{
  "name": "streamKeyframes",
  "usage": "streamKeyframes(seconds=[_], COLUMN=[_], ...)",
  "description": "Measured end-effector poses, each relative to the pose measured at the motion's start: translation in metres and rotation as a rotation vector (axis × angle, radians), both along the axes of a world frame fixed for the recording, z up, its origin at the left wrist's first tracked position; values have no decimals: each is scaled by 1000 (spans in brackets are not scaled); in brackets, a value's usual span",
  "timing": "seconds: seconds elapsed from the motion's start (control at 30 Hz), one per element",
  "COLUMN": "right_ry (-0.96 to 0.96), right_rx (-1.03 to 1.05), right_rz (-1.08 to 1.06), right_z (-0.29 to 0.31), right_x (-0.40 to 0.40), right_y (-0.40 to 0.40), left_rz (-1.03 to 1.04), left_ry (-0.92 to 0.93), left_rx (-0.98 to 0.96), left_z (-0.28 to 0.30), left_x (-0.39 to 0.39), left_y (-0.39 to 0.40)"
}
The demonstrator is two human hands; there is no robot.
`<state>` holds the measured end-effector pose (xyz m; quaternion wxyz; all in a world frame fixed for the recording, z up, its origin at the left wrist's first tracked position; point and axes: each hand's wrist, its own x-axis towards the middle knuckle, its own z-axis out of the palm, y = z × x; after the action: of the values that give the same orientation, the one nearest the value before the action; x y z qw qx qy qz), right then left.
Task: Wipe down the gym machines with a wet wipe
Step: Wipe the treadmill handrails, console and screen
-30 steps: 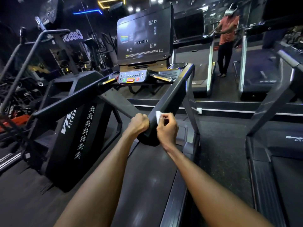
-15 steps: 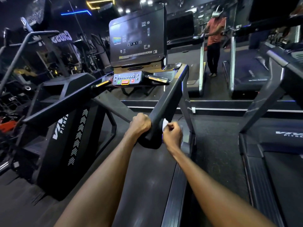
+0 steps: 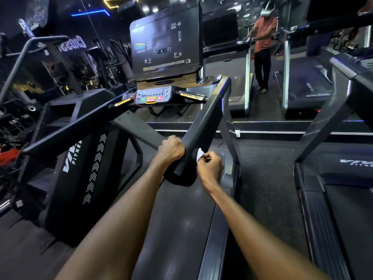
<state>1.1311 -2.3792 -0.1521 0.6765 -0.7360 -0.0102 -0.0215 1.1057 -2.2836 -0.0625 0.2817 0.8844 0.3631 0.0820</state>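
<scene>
Dim gym floor, rows of treadmills, a mirror [image 3: 262,98] ahead reflecting someone in an orange shirt. On the nearest treadmill [image 3: 181,229], the left hand [image 3: 171,149] has its fingers curled around the lower end of the right handrail [image 3: 203,126]. The right hand [image 3: 210,168] pinches a small white wet wipe [image 3: 200,154] against that rail's outer side, just beside the left hand.

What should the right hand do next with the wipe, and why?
Probably slide the wipe up the handrail. The right hand pinches it against the rail's lower end, the left hand grips the other side, and the long upper stretch lies ahead.
</scene>
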Motion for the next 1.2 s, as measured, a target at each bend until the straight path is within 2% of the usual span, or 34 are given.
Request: streamKeyframes(seconds=[0.1,0.17,0.27,0.37,0.47,0.63,0.83,0.9,0.97,1.03,1.1,1.2], right_ry=[-174,-223,-77,37,-48,-228,48,-27,-192,-309,-293,-155], right_rx=[95,30,38,-24,-29,15,-20,36,94,58,31,123], right_rz=[26,32,-12,3,31,46,19,53,62,74,64,-14], right_z=[25,40,26,-3,-3,37,-8,-5,14,31,34,15], right_x=[1,16,46,37,22,51,60,45,42,53,72,91], right_y=[7,13,12,-2,-4,6,-3,-2,4,13,18,18], left_rz=[-67,-74,-29,-5,-7,-32,-21,-19,-44,-54,-52,-26], left_ry=[31,44,37,28,23,34,39,48,62,75,77,62], left_rx=[4,3,-23,-30,-35,12,40,54,66,63,72,71], left_z=[7,9,3,-2,-2,5,6,5,6,6,4,1], left_x=[2,4,9,15,20,26,36,41,47,52,55,59], left_y=[-5,-5,0,7,9,-1,-3,-2,-1,0,2,6])
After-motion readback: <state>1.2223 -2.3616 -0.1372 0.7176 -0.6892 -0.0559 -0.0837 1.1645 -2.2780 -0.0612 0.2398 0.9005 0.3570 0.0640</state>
